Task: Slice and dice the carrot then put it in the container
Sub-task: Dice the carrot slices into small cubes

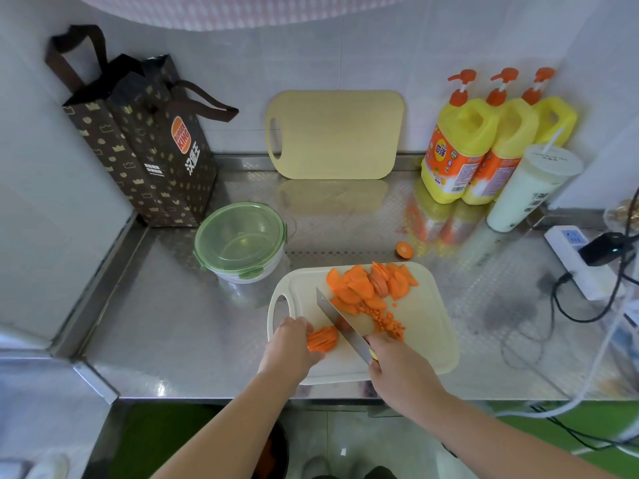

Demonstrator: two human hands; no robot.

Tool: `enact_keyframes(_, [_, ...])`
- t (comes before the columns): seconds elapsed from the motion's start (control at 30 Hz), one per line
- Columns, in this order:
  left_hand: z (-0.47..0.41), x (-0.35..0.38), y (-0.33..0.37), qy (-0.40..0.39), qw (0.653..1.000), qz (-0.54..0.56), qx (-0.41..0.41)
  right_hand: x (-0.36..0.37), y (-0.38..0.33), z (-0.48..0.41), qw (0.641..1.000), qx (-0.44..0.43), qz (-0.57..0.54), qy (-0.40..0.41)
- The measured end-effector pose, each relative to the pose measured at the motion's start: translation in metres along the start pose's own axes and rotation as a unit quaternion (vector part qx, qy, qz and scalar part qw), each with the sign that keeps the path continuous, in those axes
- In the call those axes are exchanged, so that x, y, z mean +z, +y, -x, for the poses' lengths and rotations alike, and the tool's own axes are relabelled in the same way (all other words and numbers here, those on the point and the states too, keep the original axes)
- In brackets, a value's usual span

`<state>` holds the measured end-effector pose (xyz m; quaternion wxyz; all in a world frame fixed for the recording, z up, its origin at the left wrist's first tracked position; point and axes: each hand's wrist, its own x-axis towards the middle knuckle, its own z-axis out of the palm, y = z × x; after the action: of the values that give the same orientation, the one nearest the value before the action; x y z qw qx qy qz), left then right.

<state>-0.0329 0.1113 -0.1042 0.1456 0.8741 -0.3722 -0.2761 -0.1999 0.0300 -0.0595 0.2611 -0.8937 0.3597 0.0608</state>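
Note:
A cream cutting board [425, 326] lies on the steel counter. At its far side sits a pile of carrot slices [370, 283], and a small heap of diced carrot [385, 321] lies near the middle. My left hand [294, 344] holds a stack of carrot strips [323, 338] down on the board's left side. My right hand [397, 364] grips a knife [340, 321] by its handle, the blade slanting up and left just right of the strips. A round container with a closed green lid [240, 236] stands left of the board. A carrot end [404, 249] lies on the counter beyond the board.
A second cutting board [333, 134] leans on the back wall. A brown paper bag [145, 146] stands at the back left. Three yellow pump bottles [484, 143] and a white lidded cup [529, 191] stand at the back right. A power strip [581, 261] with cables lies at the right.

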Motion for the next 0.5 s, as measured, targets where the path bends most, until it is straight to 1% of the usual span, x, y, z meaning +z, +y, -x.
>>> enact_keyframes(0.1, [0.0003, -0.0007, -0.0006, -0.004, 1.0, -0.005, 0.013, 0.0013, 0.0008, 0.0003, 1.0, -0.004, -0.001, -0.003])
enact_keyframes(0.33, [0.0002, 0.0005, 0.0011, -0.018, 0.995, -0.088, 0.051, -0.0029, 0.0045, -0.0003, 1.0, -0.007, 0.002, -0.01])
enact_keyframes(0.5, [-0.0038, 0.0032, 0.0068, -0.014, 0.995, -0.085, 0.054, -0.0014, 0.0025, 0.0003, 1.0, -0.01, 0.002, -0.011])
